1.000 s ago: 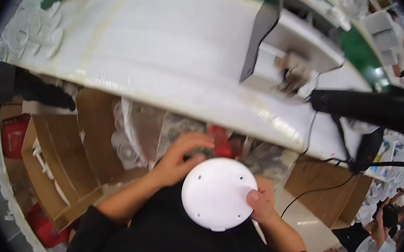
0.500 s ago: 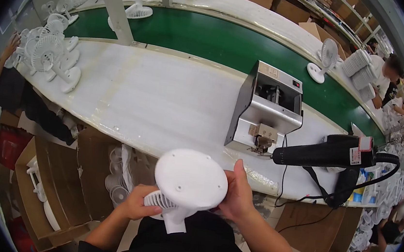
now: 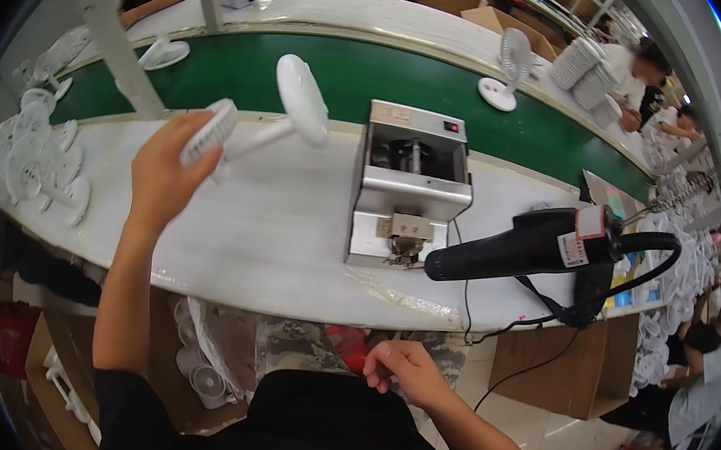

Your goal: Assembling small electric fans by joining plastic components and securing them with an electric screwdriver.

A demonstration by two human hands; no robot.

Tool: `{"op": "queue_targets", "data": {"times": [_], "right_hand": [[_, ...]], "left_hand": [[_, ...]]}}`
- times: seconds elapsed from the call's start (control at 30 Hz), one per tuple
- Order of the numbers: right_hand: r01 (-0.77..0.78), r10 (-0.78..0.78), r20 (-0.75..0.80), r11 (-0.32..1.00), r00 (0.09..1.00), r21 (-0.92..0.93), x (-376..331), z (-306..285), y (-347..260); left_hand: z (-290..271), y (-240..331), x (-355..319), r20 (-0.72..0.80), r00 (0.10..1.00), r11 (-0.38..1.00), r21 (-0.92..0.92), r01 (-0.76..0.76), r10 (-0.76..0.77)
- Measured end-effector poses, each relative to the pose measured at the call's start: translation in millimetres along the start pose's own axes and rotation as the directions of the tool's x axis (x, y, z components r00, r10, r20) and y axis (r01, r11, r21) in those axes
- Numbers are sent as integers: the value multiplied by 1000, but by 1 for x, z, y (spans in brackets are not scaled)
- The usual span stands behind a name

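Out over the white worktable, my left hand grips a white desk fan by its round slatted cage. The fan is tilted on its side, its stem and oval base pointing right toward the green conveyor belt. Close to my body, just off the table's near edge, my right hand hangs with its fingers curled in; nothing shows in it.
A metal machine stands mid-table, beside a black cylindrical tool with a cable. White fans crowd the left end; one more fan stands on the far side. Cardboard boxes are below. Other people sit across the belt.
The fan has gone from both hands near my lap to my left hand alone, forward and left over the table. My right hand has let go. The view has turned somewhat right.
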State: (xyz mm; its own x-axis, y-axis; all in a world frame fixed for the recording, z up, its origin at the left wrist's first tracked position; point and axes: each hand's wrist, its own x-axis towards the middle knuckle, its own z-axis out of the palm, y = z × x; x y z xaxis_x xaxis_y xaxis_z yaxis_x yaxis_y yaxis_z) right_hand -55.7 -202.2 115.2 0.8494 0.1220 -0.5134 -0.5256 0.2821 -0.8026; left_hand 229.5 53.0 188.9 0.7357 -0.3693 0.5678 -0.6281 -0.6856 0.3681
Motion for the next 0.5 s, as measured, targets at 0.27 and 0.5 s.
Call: {"op": "queue_targets", "data": {"times": [0.27, 0.5], "right_hand": [[53, -57, -117, 998, 991, -38, -10, -5, 0], [78, -105, -160, 983, 981, -166, 3, -2, -9]], "left_hand": [[74, -86, 106, 214, 939, 955, 188, 232, -270], [73, -125, 157, 420, 867, 933, 336, 128, -270]]}}
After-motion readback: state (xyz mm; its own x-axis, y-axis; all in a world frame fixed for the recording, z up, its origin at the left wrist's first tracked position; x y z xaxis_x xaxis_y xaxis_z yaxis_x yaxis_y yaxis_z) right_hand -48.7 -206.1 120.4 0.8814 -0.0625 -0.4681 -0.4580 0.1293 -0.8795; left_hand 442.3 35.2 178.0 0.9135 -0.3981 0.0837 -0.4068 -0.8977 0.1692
